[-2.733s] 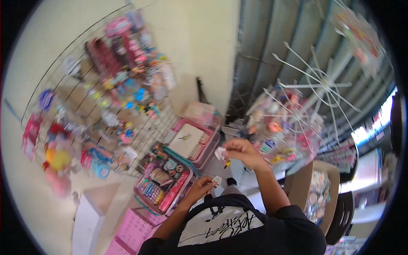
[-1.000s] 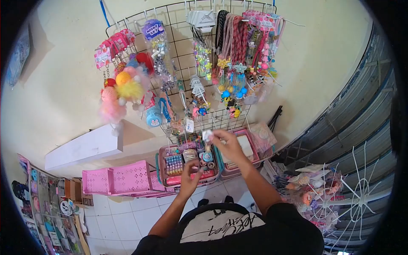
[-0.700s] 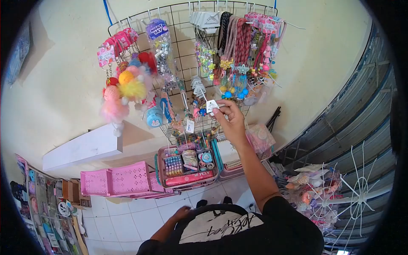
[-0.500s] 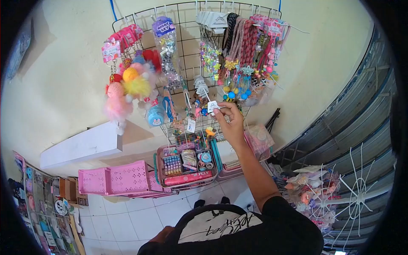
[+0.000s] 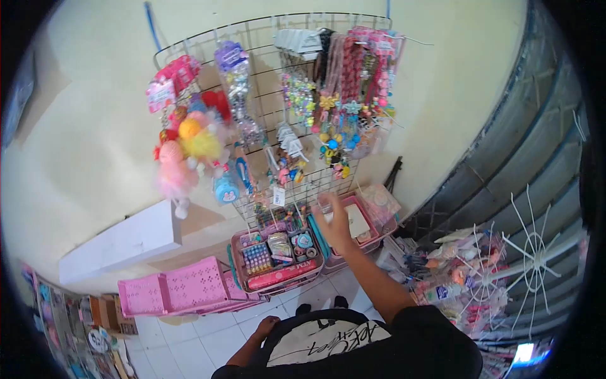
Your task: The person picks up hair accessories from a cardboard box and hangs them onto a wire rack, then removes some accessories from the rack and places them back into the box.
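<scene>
My right hand (image 5: 334, 224) is raised in front of the hanging rack, close to the basket with the white sheet. It is blurred, but thumb and fingers look apart and nothing shows in them. Above it, white-tagged keychains (image 5: 291, 142) hang from a hook, their small coloured charms (image 5: 291, 172) below. Beside these, a white price tag (image 5: 278, 196) dangles among slim items. Low at my waist, my left hand (image 5: 267, 325) is partly visible by my shirt; its fingers are too small to make out.
The wire rack (image 5: 265, 95) carries pompom keychains (image 5: 189, 129), bead packs (image 5: 237, 82) and braided hair ties (image 5: 353, 69). Below stand a filled basket (image 5: 235, 252) and a pink crate shelf (image 5: 196, 287). A white wall ledge (image 5: 120, 243) is left; a white wire stand (image 5: 533, 252) and bagged goods are right.
My right hand has let go of the white keychain tag and moved down from the hook. My left hand shows more at my waist. The view has shifted slightly.
</scene>
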`<control>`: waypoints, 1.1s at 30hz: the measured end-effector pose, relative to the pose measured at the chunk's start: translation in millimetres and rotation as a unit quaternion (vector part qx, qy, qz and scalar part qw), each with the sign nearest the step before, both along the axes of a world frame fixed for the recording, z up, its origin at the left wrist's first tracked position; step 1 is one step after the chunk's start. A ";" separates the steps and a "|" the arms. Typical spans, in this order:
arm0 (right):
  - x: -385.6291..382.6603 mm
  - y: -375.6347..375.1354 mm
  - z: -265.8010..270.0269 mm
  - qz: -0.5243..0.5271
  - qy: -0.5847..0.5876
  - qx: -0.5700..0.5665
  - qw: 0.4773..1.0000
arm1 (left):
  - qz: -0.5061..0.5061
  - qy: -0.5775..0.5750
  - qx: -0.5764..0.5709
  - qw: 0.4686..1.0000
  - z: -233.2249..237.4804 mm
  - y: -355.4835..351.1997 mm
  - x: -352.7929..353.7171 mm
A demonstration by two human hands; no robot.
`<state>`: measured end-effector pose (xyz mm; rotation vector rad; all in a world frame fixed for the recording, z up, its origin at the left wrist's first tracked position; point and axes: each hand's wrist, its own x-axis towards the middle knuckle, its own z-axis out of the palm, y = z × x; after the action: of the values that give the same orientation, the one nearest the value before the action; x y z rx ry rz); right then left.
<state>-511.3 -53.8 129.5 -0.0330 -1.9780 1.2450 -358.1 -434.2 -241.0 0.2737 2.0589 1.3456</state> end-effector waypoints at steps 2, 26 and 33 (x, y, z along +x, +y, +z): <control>57.7 -0.1 -32.4 0.097 -0.126 0.008 0.987 | -0.011 -0.166 -0.085 0.982 11.4 7.1 -20.4; 748.4 60.1 35.0 -0.273 -0.566 -0.139 0.765 | -0.863 0.018 0.097 0.496 261.9 402.4 211.8; 859.4 -46.0 -149.9 -0.099 -0.790 -0.201 0.570 | -0.814 0.288 0.310 0.397 304.6 428.9 338.7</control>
<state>348.2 -99.8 -20.3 -2.2610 -2.6801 1.5872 -19.4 -5.3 63.6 2.4850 0.4335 0.4034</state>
